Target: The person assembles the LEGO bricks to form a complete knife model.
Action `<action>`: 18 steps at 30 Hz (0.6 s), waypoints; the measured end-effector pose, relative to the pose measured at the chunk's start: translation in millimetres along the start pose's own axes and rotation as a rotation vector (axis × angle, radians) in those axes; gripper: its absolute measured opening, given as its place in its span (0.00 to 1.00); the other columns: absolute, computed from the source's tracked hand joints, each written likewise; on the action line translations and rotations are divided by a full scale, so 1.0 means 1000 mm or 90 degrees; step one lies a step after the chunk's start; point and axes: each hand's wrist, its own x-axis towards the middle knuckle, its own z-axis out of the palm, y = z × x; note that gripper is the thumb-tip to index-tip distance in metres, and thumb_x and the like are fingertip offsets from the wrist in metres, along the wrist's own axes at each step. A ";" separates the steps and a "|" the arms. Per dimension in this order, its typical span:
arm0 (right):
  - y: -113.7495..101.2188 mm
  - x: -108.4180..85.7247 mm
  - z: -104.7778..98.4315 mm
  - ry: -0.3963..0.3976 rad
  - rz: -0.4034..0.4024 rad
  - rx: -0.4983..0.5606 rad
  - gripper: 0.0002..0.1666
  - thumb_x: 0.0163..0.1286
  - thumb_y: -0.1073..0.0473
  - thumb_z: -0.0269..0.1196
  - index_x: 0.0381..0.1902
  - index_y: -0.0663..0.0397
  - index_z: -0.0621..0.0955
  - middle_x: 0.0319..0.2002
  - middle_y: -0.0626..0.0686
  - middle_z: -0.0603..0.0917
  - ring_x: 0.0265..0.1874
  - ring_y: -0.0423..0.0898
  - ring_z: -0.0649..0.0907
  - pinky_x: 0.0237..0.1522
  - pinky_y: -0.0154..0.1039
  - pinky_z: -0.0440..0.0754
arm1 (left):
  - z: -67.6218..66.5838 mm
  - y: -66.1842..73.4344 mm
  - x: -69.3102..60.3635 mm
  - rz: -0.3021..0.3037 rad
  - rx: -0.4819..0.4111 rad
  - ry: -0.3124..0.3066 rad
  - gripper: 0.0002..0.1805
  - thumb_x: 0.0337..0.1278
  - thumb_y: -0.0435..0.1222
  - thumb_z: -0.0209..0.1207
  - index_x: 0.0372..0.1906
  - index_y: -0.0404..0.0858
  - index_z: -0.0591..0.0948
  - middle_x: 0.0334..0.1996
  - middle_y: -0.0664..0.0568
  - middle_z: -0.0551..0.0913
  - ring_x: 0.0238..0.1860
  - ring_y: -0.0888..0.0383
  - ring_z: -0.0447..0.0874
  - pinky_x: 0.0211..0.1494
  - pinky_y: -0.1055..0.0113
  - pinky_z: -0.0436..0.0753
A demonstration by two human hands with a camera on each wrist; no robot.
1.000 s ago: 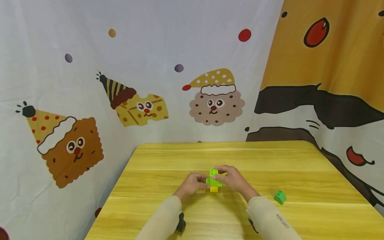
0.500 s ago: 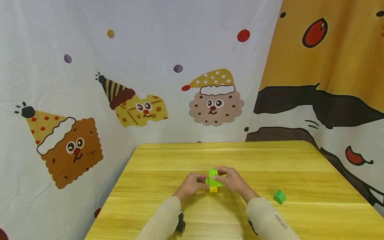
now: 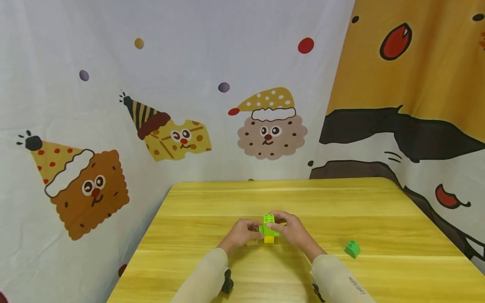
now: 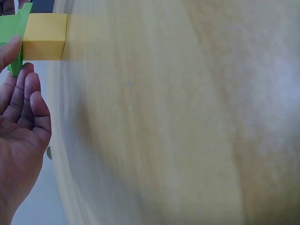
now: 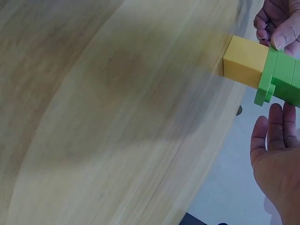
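A small stack of bricks stands upright on the wooden table, with a yellow block (image 3: pixel 269 239) at its base and light green bricks (image 3: pixel 269 219) above. One green piece (image 4: pixel 18 42) juts out sideways just over the yellow block (image 4: pixel 45 36). From the left, my left hand (image 3: pixel 241 232) pinches the end of this jutting piece between thumb and fingers. My right hand (image 3: pixel 293 229) grips the upper green bricks (image 5: pixel 284 77) from the right, thumb at the near side. In the right wrist view, several fingers of my right hand (image 5: pixel 279 159) are extended beside the stack.
A darker green curved brick (image 3: pixel 352 249) lies on the table (image 3: pixel 204 202) to the right of my right forearm. Behind the table hangs a white cloth (image 3: pixel 182 50) printed with cartoon figures.
Both hands stay around the stack with almost no movement. The whole head view has shifted very slightly.
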 end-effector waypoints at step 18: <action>0.011 -0.012 -0.036 0.043 0.037 -0.028 0.30 0.68 0.53 0.68 0.66 0.54 0.77 0.55 0.57 0.80 0.55 0.54 0.79 0.52 0.51 0.79 | 0.001 0.000 0.001 0.008 0.007 0.017 0.18 0.52 0.37 0.73 0.50 0.41 0.86 0.37 0.53 0.81 0.38 0.55 0.77 0.38 0.62 0.77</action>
